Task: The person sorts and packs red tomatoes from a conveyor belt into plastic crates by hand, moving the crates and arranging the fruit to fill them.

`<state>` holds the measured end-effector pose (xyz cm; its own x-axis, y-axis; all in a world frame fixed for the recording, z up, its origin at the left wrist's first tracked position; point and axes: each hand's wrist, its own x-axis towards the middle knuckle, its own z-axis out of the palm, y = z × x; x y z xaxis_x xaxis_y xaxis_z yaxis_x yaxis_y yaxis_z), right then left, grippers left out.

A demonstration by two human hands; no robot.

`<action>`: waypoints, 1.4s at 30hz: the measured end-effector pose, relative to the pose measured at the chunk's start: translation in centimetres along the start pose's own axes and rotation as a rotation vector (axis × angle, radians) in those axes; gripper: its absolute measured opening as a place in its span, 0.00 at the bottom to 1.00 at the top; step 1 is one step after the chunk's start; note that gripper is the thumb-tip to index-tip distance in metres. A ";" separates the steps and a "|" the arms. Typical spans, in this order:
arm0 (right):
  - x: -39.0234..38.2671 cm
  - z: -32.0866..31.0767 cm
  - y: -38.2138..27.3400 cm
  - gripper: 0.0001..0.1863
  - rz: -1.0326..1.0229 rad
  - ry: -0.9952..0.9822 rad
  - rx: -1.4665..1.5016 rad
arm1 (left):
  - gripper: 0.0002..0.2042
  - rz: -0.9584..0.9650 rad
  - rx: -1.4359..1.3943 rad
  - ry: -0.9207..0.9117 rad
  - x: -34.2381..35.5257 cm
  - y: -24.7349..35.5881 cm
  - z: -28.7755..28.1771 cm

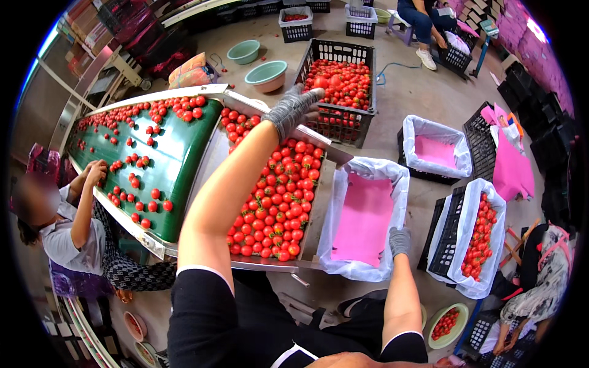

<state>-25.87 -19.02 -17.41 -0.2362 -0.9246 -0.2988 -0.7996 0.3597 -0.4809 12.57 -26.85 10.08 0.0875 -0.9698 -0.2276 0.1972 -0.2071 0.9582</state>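
Note:
My left hand (293,109), in a grey glove, reaches over the far rim of the metal sorting tray (316,257), its fingers stretched out near a black crate of tomatoes (334,83). Red tomatoes (276,202) fill much of the tray beneath my forearm. My gloved right hand (399,241) grips the right side of a crate lined with translucent plastic and a pink sheet (362,214), set against the tray's right end.
A green conveyor (194,147) carries tomatoes, with a co-worker (83,239) beside it. A pink-lined crate (435,150) and crates of tomatoes (478,239) stand rightward. Bowls (265,80) sit behind. Other people are at top right (420,24) and lower right (534,282).

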 end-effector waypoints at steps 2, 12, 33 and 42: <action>-0.5 -0.4 -0.5 0.24 -0.005 -0.022 -0.028 | 0.29 0.121 0.244 -0.054 -1.4 -0.1 0.5; -0.3 -0.3 -0.5 0.24 -0.040 -0.005 0.052 | 0.14 0.163 1.018 -0.548 -27.5 -12.1 4.7; -1.5 -1.0 -1.9 0.22 -0.045 0.021 0.079 | 0.11 0.320 1.603 -0.431 -25.0 -32.8 12.6; -1.4 -1.6 -1.8 0.21 -0.015 0.026 0.036 | 0.13 0.219 1.645 -0.592 -24.7 -26.9 13.7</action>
<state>-25.02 -18.56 -14.77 -0.2391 -0.9326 -0.2705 -0.7829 0.3499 -0.5145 -8.27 0.96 -7.73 -0.4322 -0.8302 -0.3521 -0.9009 0.3802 0.2093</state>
